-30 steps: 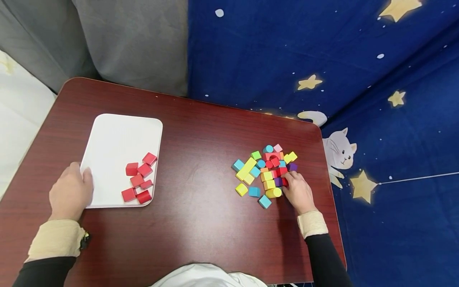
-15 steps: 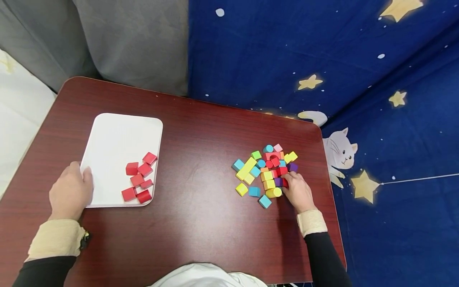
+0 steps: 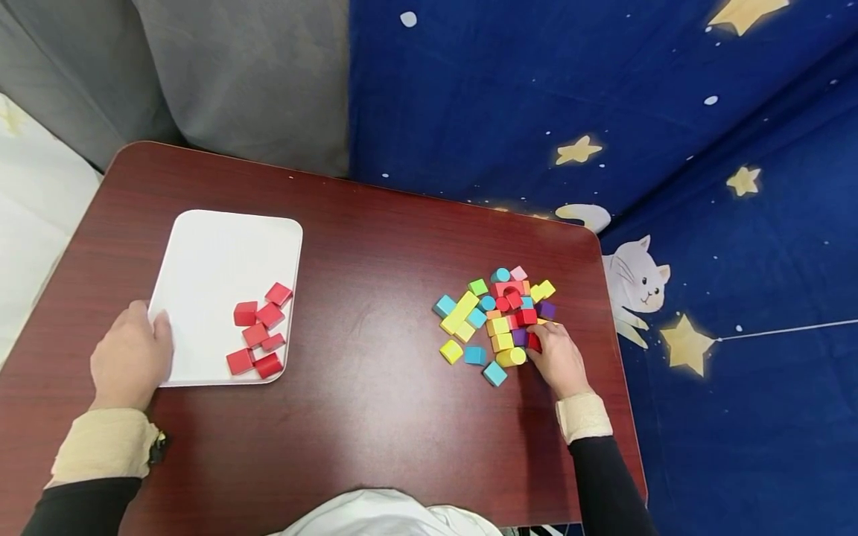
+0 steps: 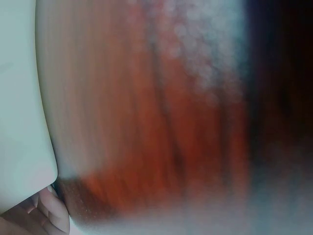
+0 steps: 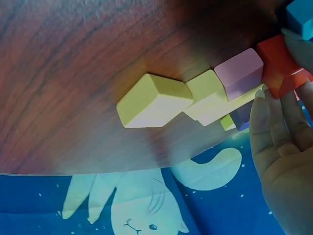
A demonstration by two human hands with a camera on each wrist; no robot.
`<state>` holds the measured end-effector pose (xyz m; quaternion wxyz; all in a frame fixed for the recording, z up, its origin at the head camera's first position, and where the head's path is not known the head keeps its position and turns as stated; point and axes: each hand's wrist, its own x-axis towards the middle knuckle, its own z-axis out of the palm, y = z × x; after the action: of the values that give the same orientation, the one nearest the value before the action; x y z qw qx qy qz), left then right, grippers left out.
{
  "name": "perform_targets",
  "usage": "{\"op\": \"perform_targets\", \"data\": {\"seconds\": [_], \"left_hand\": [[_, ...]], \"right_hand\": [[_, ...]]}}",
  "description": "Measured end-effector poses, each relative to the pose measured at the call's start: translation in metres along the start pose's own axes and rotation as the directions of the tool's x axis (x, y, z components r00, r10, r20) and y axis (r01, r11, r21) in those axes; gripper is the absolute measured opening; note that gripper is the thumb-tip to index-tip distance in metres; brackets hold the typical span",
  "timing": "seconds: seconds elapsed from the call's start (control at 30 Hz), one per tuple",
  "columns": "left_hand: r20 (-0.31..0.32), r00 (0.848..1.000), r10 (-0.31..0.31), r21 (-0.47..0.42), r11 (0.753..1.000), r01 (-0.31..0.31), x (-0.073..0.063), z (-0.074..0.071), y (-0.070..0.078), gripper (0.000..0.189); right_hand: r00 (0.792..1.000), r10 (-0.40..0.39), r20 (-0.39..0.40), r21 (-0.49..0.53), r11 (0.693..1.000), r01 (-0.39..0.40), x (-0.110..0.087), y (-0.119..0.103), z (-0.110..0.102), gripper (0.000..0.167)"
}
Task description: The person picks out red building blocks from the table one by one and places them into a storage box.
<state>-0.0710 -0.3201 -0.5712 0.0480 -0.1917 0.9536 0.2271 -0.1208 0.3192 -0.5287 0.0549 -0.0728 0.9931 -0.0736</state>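
Note:
On the left, my left hand grips the near left edge of a white tray, thumb on top; in the left wrist view its fingers are curled below the tray's corner. Several red blocks lie in the tray's near right part. My right hand is at the right side of a pile of coloured blocks, pinching a red block between thumb and fingers. A purple block and a yellow cylinder lie beside that red block in the head view.
The pile includes a long yellow block, a red arch, a green block and a blue block. All this lies on a dark red-brown table. A blue star-patterned curtain hangs behind its far edge.
Both hands stay nearly where they were, the tray too. A thin yellow edge now shows just behind my right fingers, and slightly more of the red block is visible.

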Motion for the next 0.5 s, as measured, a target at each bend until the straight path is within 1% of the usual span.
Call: {"op": "perform_targets", "data": {"seconds": [0.1, 0.27, 0.5], "left_hand": [[0.006, 1.000, -0.002, 0.001, 1.000, 0.002, 0.000, 0.000, -0.001, 0.050], [0.012, 1.000, 0.000, 0.003, 1.000, 0.000, 0.000, 0.000, -0.001, 0.050], [0.016, 1.000, 0.002, 0.005, 1.000, -0.002, 0.000, -0.001, 0.000, 0.051]], "right_hand": [[1.000, 0.010, -0.009, 0.036, 0.999, -0.010, -0.003, 0.001, 0.000, 0.042], [0.999, 0.020, -0.042, 0.052, 0.998, -0.018, -0.009, 0.001, -0.002, 0.040], [0.993, 0.025, -0.116, 0.076, 0.997, -0.016, -0.014, -0.004, -0.016, 0.039]]}}
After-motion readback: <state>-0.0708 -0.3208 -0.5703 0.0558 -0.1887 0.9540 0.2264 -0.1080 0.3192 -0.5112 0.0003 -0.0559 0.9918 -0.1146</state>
